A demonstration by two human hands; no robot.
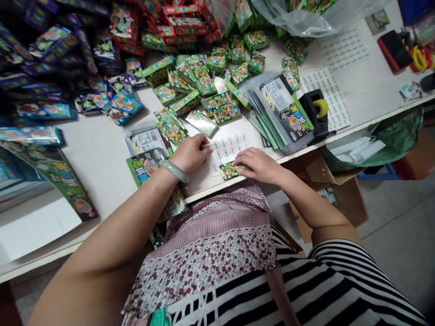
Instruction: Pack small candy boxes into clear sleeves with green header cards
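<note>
Head view: small green box [228, 170] noted at the near edge of the table [108, 190], long axis roughly along that edge. Its right end is held under bent fingers of the right hand [253, 165], the nearer one. Left hand [195, 151] is set apart, farther up-left, at the round-label sheet [234, 146]; whether anything is pinched cannot be told. Counted: one box held, one round-label sheet, one tape dispenser [310, 105]. Heaped green boxes [205, 81] overlap; not countable.

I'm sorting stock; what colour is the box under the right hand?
The box is mainly green, clearest in the head view.
</note>
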